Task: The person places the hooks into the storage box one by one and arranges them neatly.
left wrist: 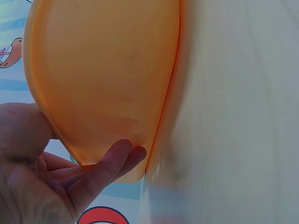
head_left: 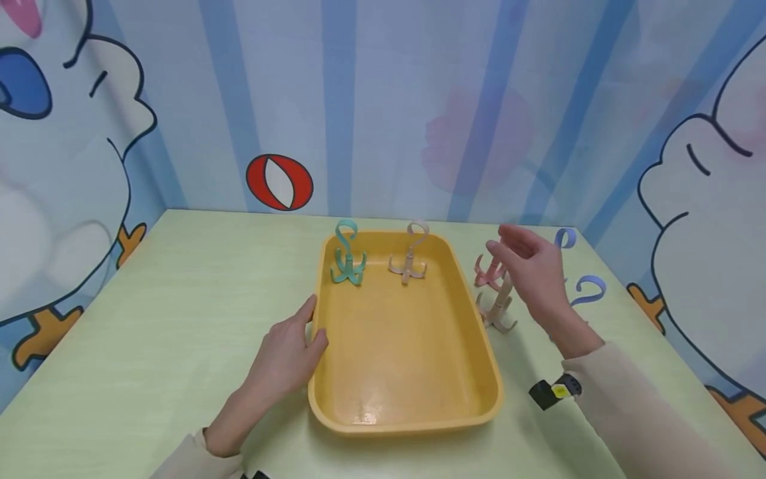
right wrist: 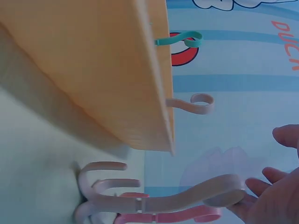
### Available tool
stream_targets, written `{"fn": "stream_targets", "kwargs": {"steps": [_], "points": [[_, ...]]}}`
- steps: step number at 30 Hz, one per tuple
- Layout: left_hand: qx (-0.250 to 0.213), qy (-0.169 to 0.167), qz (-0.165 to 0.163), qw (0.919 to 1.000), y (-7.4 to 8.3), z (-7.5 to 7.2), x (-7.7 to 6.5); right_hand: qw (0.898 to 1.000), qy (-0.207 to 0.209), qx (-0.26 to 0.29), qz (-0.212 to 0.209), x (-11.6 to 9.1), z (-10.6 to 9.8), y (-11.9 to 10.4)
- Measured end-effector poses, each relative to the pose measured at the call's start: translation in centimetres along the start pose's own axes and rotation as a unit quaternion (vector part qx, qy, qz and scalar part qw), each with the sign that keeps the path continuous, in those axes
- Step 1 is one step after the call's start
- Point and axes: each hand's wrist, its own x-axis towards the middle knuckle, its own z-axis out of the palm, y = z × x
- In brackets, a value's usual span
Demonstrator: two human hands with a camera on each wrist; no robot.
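My left hand [head_left: 284,356] holds the left side of a yellow tray [head_left: 407,429], its thumb over the rim. In the left wrist view, fingers [left wrist: 110,161] lie along the tray's outer wall. Inside the tray's far end stand a teal four-claw hook [head_left: 349,269] and a pale pinkish one [head_left: 409,263]. Just right of the tray, my right hand [head_left: 535,273] is at the top of a beige four-claw hook [right wrist: 187,198]. Its lower fingertips meet the curled top, with the thumb apart. A pink four-claw hook [head_left: 489,273] stands right behind the beige one.
Blue hooks [head_left: 591,287] stand on the table's right side, partly hidden by my right hand and forearm. A printed cloth backdrop [head_left: 383,113] rises along the table's back edge and both sides. Pale green tabletop [head_left: 197,319] stretches left of the tray.
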Motion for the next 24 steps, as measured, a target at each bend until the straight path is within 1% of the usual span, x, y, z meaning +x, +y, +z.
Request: {"fn": "stream_targets", "kwargs": {"steps": [6,13,18,24], "points": [[0.007,0.006,0.007,0.9999,0.0,0.0,0.0,0.999,0.033,-0.001,0.015,-0.7,0.1,0.8],[0.005,0.006,0.006,1.0000,0.1,0.0,0.1,0.999,0.039,0.006,0.034,-1.2,0.3,1.3],[0.011,0.011,0.011,0.9998,0.0,0.1,0.1,0.998,0.038,0.010,0.042,-1.4,0.5,2.2],[0.011,0.011,0.009,0.9998,-0.1,0.1,0.0,0.997,0.046,0.021,0.065,-1.6,0.7,3.1]]}}
